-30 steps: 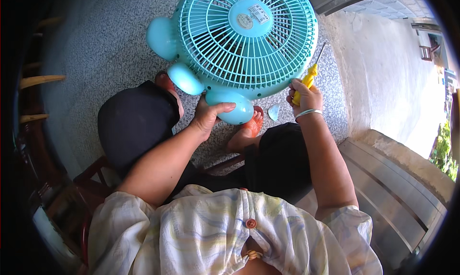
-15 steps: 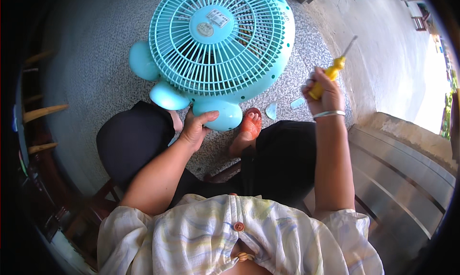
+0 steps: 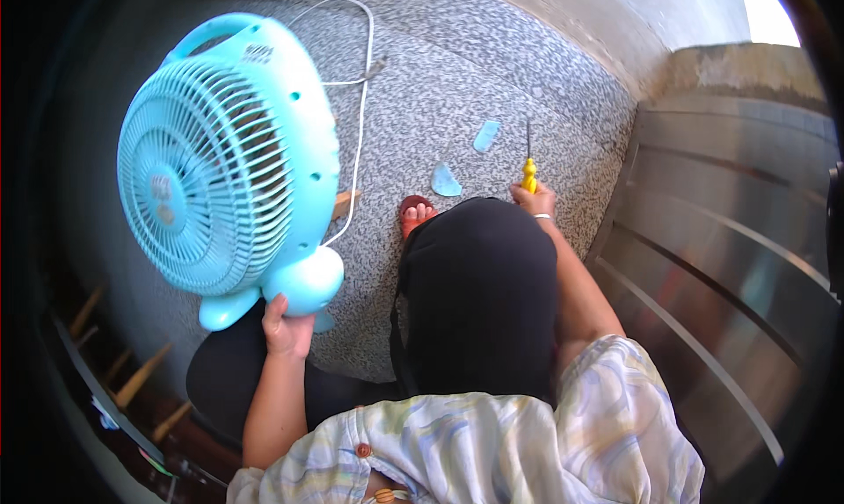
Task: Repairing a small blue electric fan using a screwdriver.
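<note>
A turquoise fan (image 3: 198,179) with a round grille, top handle and bulbous feet is tilted at the left. My left hand (image 3: 286,328) is closed on one of its lower feet. My right hand (image 3: 534,198), beside my raised right knee, grips a screwdriver (image 3: 529,170) with a yellow handle and thin shaft pointing away from me. On the speckled floor between fan and screwdriver lie two light blue plastic pieces, a rounded one (image 3: 446,181) and an oblong one (image 3: 486,136).
A white cord (image 3: 362,144) runs over the floor behind the fan, near a small piece of wood (image 3: 345,202). A slatted metal panel (image 3: 703,267) borders the right, with a low concrete ledge (image 3: 738,69) beyond it. Dark furniture with wooden spindles (image 3: 141,377) is at the lower left.
The fan has swung to the left, its grille now turned sideways, revealing the cord. My right hand with the screwdriver has moved lower and left. The view has shifted.
</note>
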Available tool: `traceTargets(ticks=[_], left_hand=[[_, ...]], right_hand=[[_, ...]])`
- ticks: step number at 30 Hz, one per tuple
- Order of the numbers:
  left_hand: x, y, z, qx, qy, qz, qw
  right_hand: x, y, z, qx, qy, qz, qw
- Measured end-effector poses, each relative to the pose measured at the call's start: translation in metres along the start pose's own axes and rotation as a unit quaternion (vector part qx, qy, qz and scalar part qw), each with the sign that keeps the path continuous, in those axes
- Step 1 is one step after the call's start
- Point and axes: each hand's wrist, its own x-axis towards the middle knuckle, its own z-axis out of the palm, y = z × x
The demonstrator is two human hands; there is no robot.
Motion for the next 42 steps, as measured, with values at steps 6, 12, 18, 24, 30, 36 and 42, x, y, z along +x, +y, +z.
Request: traceTargets(ticks=[6, 12, 18, 24, 30, 36, 42], left_hand=[[-0.004, 0.007, 0.029, 0.029, 0.002, -0.023, 0.999], [-0.002, 0.005, 0.02, 0.038, -0.005, -0.025, 0.999], [-0.002, 0.007, 0.015, 0.042, 0.008, -0.021, 0.999], [-0.004, 0.009, 0.02, 0.002, 0.039, -0.027, 0.999], [-0.001, 0.009, 0.024, -0.035, 0.03, -0.027, 0.999], [-0.006, 0.008, 0.017, -0.052, 0.027, -0.003, 0.998], [-0.004, 0.006, 0.013, -0.077, 0.032, 0.003, 0.997]], right_hand=[[-0.007, 0.062, 0.015, -0.199, 0.091, 0.013, 0.976], [-0.006, 0.058, 0.02, -0.284, 0.032, -0.006, 0.958], [-0.008, 0.043, 0.045, -0.324, 0.021, -0.028, 0.945], [-0.001, 0.048, 0.055, -0.38, 0.015, -0.069, 0.922], [0.018, 0.056, 0.021, -0.35, 0.047, -0.195, 0.915], [0.003, -0.118, 0.054, 0.034, -0.139, -0.13, 0.981], [-0.061, -0.267, 0.113, 0.049, -0.35, -0.178, 0.918]])
